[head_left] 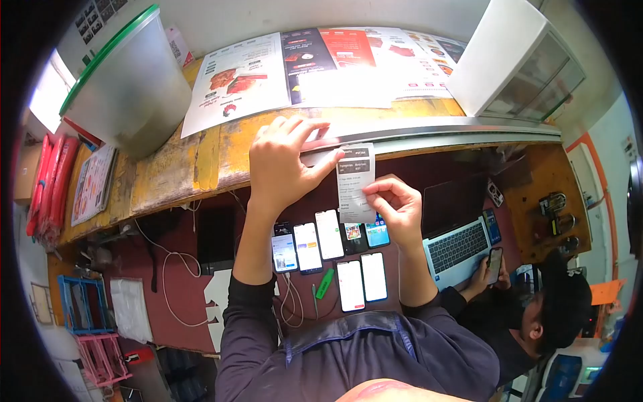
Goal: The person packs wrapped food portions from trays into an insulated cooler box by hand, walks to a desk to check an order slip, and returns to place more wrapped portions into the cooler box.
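Observation:
A printed paper receipt (355, 191) hangs down from the metal rail (429, 130) along the shelf's front edge. My left hand (284, 157) reaches over this rail, its fingers bent on top and its thumb pressing the receipt's upper left edge. Lower down, my right hand (398, 204) pinches the receipt's right edge between thumb and fingers. Beneath the paper, several phones with lit screens lie on the dark red desk (167, 295), among them a white-screened phone (329, 234) and a phone (378, 231) partly covered by the receipt. A green highlighter (325, 284) lies nearby.
Printed menus (234, 84) cover the wooden shelf, between a green-rimmed tub (127, 87) and a white box (499, 57). An open laptop (459, 251) stands right. Beside it, another person (556, 301) holds a phone (494, 264). White cables (171, 253) cross the desk.

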`<state>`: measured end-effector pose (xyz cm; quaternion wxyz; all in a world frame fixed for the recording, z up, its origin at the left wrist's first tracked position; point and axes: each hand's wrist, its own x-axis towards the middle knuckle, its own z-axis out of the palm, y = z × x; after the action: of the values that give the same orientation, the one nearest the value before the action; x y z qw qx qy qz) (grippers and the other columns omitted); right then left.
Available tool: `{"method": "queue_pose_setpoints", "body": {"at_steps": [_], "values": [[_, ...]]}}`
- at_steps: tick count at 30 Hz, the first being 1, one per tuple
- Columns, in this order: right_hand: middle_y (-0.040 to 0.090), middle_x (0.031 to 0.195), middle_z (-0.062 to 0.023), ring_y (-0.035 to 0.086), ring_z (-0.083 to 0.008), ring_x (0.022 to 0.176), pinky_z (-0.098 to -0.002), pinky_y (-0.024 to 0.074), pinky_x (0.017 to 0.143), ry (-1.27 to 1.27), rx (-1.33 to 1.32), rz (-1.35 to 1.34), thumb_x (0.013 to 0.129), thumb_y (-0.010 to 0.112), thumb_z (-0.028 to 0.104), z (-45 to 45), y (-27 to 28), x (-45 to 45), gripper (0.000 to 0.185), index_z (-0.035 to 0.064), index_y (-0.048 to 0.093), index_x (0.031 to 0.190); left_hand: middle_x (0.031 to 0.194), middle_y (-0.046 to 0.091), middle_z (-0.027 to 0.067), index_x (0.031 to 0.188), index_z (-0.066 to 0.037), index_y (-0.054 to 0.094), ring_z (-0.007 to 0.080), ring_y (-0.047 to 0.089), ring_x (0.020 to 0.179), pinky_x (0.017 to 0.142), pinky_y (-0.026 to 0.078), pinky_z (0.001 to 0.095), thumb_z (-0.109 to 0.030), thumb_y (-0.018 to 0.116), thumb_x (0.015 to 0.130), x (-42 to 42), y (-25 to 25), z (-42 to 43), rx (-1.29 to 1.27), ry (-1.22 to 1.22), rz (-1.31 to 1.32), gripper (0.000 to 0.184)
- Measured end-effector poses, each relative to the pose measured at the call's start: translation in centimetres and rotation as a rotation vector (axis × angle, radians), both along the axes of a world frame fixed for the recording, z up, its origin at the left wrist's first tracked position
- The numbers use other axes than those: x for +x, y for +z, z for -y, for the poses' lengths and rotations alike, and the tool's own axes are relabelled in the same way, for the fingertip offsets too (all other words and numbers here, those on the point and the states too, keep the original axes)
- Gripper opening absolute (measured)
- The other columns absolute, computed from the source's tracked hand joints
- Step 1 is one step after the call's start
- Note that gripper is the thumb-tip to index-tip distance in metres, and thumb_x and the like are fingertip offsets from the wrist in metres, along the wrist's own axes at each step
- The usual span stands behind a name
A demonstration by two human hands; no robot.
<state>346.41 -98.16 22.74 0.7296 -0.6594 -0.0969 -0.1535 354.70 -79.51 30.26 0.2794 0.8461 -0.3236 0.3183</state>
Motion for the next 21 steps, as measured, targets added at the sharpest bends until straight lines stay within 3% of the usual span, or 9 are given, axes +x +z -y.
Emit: {"method": "queue_pose_setpoints", "body": {"at_steps": [9, 13, 15, 17, 19, 21], "values": [[0.059, 0.089, -0.0064, 0.061, -0.0138, 0.085, -0.0241, 0.048, 0.076, -0.012, -0.012, 0.032, 0.077, 0.057, -0.008, 0.4, 0.1, 0.0, 0.013, -0.002, 0.065, 0.086, 0.087, 0.062, 0.0068, 0.095, -0.009, 0.064, 0.0265, 0.059, 0.084, 0.075, 0.045, 0.037, -0.033, 0.073, 0.066, 0.0, -0.2, 0.0, 0.038, 0.027, 0.015, 0.039], [0.059, 0.088, -0.0059, 0.061, -0.013, 0.084, -0.024, 0.0473, 0.076, -0.031, 0.039, 0.048, 0.078, 0.058, -0.006, 0.1, 0.5, -0.2, 0.012, -0.0015, 0.065, 0.087, 0.099, 0.056, 0.0116, 0.091, -0.006, 0.06, 0.0263, 0.053, 0.092, 0.079, 0.044, 0.0365, -0.026, 0.074, 0.065, -0.6, -1.5, 0.5, -0.191, 0.046, 0.239, 0.036], [0.059, 0.088, -0.0058, 0.06, -0.0127, 0.085, -0.024, 0.0469, 0.076, -0.044, 0.07, 0.066, 0.079, 0.059, -0.006, 0.2, 1.1, -0.1, 0.011, -0.0015, 0.064, 0.087, 0.097, 0.053, 0.0137, 0.105, -0.004, 0.05, 0.0251, 0.05, 0.095, 0.082, 0.043, 0.0354, -0.018, 0.073, 0.067, -2.7, -4.4, 0.8, -0.528, -0.074, 0.278, 0.047], [0.059, 0.088, -0.0054, 0.059, -0.0123, 0.086, -0.0237, 0.046, 0.077, -0.073, 0.096, 0.107, 0.079, 0.059, -0.006, 0.1, 1.5, -0.4, 0.01, -0.0017, 0.064, 0.088, 0.094, 0.051, 0.0147, 0.116, -0.003, 0.034, 0.023, 0.05, 0.096, 0.083, 0.043, 0.0333, -0.01, 0.072, 0.068, -5.2, -7.3, 3.1, -0.832, -0.408, -0.125, 0.062], [0.058, 0.088, -0.005, 0.058, -0.0115, 0.085, -0.0235, 0.0456, 0.077, -0.091, 0.106, 0.109, 0.079, 0.059, -0.006, 0.2, 1.6, -0.3, 0.011, -0.002, 0.064, 0.088, 0.093, 0.053, 0.0147, 0.121, -0.002, 0.027, 0.0192, 0.053, 0.093, 0.083, 0.044, 0.0315, -0.006, 0.072, 0.069, -7.6, -7.6, 4.4, -0.91, -0.586, -0.451, 0.069], [0.058, 0.089, -0.0049, 0.057, -0.0106, 0.084, -0.0226, 0.0453, 0.075, -0.151, 0.082, 0.177, 0.08, 0.059, -0.006, 0.1, 2.1, -0.1, 0.01, -0.0026, 0.064, 0.088, 0.098, 0.054, 0.013, 0.124, -0.007, 0.023, 0.0191, 0.058, 0.09, 0.077, 0.047, 0.0301, 0.0, 0.069, 0.072, -8.6, -8.2, 4.5, -0.774, -0.551, -0.547, 0.07]]}}
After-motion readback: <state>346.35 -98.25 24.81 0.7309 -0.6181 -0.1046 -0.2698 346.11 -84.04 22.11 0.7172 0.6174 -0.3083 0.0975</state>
